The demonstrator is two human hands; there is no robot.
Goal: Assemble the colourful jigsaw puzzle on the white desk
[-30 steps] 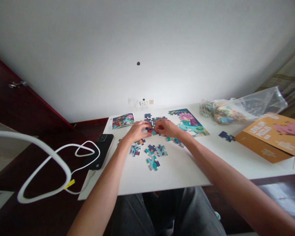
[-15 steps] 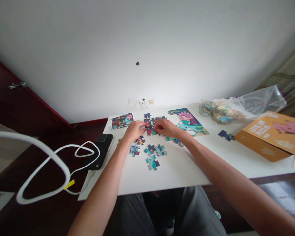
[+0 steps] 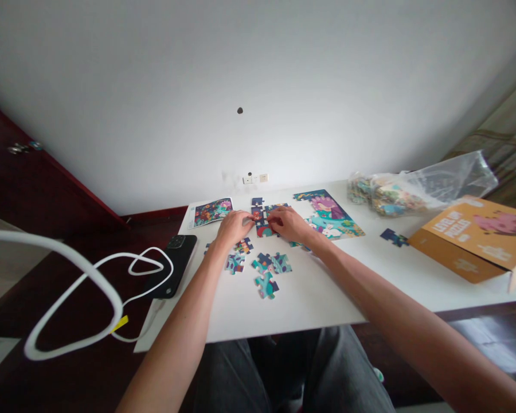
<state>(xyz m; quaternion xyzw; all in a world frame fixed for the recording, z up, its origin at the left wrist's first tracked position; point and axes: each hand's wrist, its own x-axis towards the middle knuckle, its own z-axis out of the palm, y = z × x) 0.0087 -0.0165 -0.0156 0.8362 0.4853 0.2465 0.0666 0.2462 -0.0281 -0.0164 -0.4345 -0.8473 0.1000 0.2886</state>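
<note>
My left hand (image 3: 235,227) rests at the left edge of a small joined cluster of dark blue and red puzzle pieces (image 3: 264,230), its fingers curled in with the tips against it. On the cluster's right side is my right hand (image 3: 289,223), fingers bent and pressed together on a piece; the fingertips partly hide it. Nearer to me lie loose teal puzzle pieces (image 3: 267,285) and a patterned piece (image 3: 235,263). Beyond my right hand sits a larger assembled puzzle section (image 3: 333,213) with a pink-haired figure. A picture sheet (image 3: 211,212) lies past my left hand.
An orange puzzle box (image 3: 468,238) stands at the right, with a clear plastic bag of pieces (image 3: 395,192) behind it. One dark joined bit (image 3: 394,237) lies beside the box. At the left edge are a black phone (image 3: 178,267) and a looped white cable (image 3: 75,281).
The right hand's fingers have lowered and flattened slightly onto the pieces, shifting a little left. The left hand stays almost where it was. The view has moved slightly.
</note>
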